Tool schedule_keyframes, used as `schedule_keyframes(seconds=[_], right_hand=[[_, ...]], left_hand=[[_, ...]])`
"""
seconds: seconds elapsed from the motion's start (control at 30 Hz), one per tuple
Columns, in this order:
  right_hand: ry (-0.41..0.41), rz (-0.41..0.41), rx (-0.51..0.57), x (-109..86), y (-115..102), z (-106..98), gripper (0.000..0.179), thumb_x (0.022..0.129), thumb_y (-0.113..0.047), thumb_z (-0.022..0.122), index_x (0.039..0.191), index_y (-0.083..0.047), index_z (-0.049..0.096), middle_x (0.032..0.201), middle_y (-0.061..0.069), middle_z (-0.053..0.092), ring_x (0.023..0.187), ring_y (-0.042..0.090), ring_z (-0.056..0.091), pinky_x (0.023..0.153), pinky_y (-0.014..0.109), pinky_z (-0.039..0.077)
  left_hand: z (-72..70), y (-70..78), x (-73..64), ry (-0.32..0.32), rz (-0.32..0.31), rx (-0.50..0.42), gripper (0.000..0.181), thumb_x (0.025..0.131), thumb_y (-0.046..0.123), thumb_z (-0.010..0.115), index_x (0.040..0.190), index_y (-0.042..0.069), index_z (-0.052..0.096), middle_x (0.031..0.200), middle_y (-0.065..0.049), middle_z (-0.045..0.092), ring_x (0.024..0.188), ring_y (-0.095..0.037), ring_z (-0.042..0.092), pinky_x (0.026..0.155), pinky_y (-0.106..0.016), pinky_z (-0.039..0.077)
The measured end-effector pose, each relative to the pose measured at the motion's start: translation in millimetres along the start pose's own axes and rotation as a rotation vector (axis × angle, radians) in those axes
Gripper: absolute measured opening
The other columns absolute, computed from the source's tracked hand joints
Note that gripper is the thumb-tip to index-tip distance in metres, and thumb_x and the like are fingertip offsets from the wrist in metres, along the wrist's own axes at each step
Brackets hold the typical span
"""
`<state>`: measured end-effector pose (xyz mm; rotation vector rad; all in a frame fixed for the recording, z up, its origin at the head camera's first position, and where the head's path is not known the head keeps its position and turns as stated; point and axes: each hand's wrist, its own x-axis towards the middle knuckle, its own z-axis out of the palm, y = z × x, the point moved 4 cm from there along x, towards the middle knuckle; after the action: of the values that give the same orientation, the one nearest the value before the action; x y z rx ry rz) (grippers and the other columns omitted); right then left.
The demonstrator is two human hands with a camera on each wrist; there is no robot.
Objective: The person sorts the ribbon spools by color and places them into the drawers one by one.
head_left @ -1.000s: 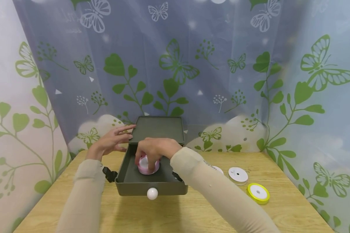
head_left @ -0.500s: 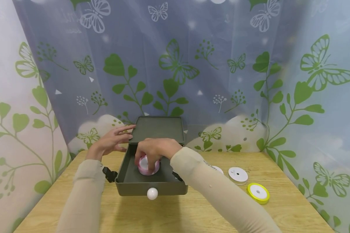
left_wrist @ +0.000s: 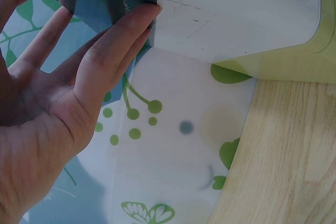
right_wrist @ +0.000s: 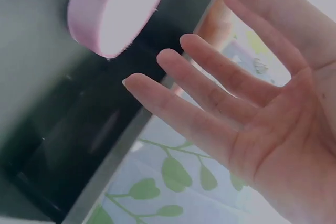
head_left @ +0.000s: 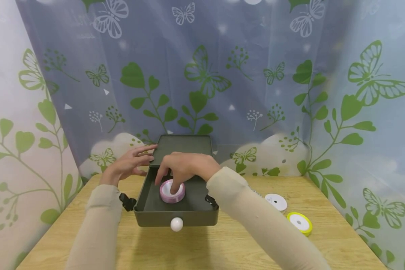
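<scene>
A spool of pink ribbon [head_left: 168, 197] with a white face lies flat in the pulled-out drawer [head_left: 195, 218] of a dark grey box [head_left: 185, 148]. Just above that spool is my right hand [head_left: 188, 165], fingers spread and pointing down. In the right wrist view the fingers [right_wrist: 178, 111] stand apart from the pink ribbon spool [right_wrist: 86, 17], with nothing between them. My left hand [head_left: 129, 164] rests its straight fingertips against the left side of the box's top. The left wrist view shows those fingers [left_wrist: 100, 66] touching the box edge.
On the wooden table [head_left: 243, 240], right of the drawer, lie a white spool [head_left: 276, 201] and a yellow ribbon spool [head_left: 299, 222]. My right sleeve [head_left: 256, 213] partly covers that area. A white round knob [head_left: 177, 224] sticks out of the drawer front. A patterned curtain [head_left: 249, 93] stands behind.
My right hand has let go of the pink ribbon spool and risen slightly up and to the right. The spool stays in the drawer. My left hand has not moved.
</scene>
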<state>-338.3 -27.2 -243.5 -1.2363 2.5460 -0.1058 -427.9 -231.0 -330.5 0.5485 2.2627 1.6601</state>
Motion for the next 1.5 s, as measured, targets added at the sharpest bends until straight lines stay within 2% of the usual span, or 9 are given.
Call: schedule_keyframes(seconds=[0.27,0.47,0.73,0.97,1.3,1.5], right_hand=[[0.057,-0.075,0.047,-25.6,-1,-1,0.045,0.088,-0.016,0.083,0.131,-0.021,0.073,0.131,0.003,0.07,0.12,0.021,0.064,0.097,0.028,0.054],[0.111,-0.138,0.104,-46.1,-3,2,0.05,0.088,-0.016,0.084,0.135,-0.016,0.07,0.129,0.007,0.071,0.117,0.023,0.067,0.1,0.035,0.057],[0.208,-0.235,0.092,-68.3,-9,12,0.046,0.087,-0.015,0.083,0.132,-0.012,0.072,0.119,0.006,0.074,0.104,0.019,0.069,0.093,0.033,0.06],[0.277,-0.246,0.064,-83.6,-11,15,0.044,0.086,-0.016,0.085,0.129,-0.013,0.073,0.119,0.002,0.075,0.104,0.017,0.069,0.089,0.02,0.056],[0.303,-0.28,0.072,-102.1,-14,24,0.036,0.087,-0.015,0.084,0.122,-0.015,0.076,0.112,-0.002,0.074,0.1,0.007,0.068,0.085,0.014,0.055],[0.306,-0.282,0.09,-110.8,-16,32,0.037,0.087,-0.015,0.084,0.124,-0.013,0.075,0.115,0.001,0.074,0.097,0.012,0.07,0.083,0.015,0.057]], left_hand=[[2.2,-2.0,-1.3,-0.006,-0.006,-0.007,0.068,0.108,0.029,0.055,0.166,0.019,0.022,0.173,-0.022,0.001,0.155,-0.055,0.014,0.099,-0.05,0.057],[2.4,-5.2,-0.7,0.002,-0.014,-0.011,0.068,0.108,0.028,0.056,0.166,0.019,0.023,0.174,-0.021,0.001,0.155,-0.054,0.015,0.101,-0.052,0.056],[2.9,-5.9,-0.2,0.009,-0.011,0.006,0.068,0.107,0.03,0.056,0.166,0.02,0.024,0.174,-0.02,0.004,0.154,-0.054,0.016,0.104,-0.054,0.054],[2.1,-1.8,3.4,0.006,0.003,-0.001,0.067,0.108,0.029,0.055,0.166,0.019,0.024,0.174,-0.02,0.003,0.154,-0.055,0.015,0.101,-0.049,0.055],[-0.3,3.0,2.5,-0.006,0.014,-0.011,0.067,0.108,0.026,0.054,0.166,0.018,0.021,0.174,-0.02,0.0,0.154,-0.056,0.014,0.095,-0.042,0.057],[-0.1,-0.1,0.4,-0.007,0.02,-0.018,0.066,0.109,0.027,0.054,0.166,0.019,0.022,0.174,-0.02,0.001,0.155,-0.055,0.014,0.093,-0.039,0.057]])
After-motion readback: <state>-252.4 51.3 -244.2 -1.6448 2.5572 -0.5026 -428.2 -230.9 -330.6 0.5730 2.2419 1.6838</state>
